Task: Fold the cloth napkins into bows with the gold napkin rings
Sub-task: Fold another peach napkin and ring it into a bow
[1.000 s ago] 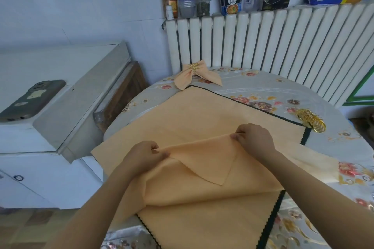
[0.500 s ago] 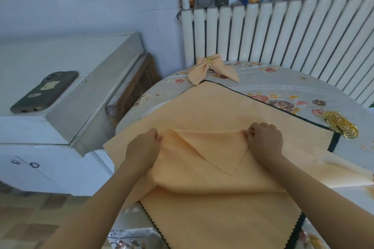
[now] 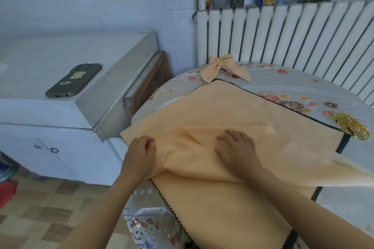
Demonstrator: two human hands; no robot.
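Note:
A peach cloth napkin (image 3: 202,111) lies spread over a stack of the same cloths on the round table (image 3: 303,89). Its near part is folded over into a band with a pointed flap. My left hand (image 3: 141,153) pinches the left end of that fold. My right hand (image 3: 235,147) lies flat on the flap with fingers spread, pressing it down. A finished peach bow (image 3: 224,67) with a gold ring sits at the table's far edge. A pile of gold napkin rings (image 3: 352,128) rests at the right.
A white cabinet (image 3: 60,107) with a dark phone (image 3: 73,81) on it stands to the left. A white radiator (image 3: 293,32) carrying jars and boxes runs behind the table. The floral tablecloth (image 3: 283,87) shows beyond the cloths. Tiled floor (image 3: 50,208) lies below left.
My right hand has let go of the fold's right end and moved left onto the flap, flattening it. The fold has been pushed a little farther forward. The left hand keeps its pinch.

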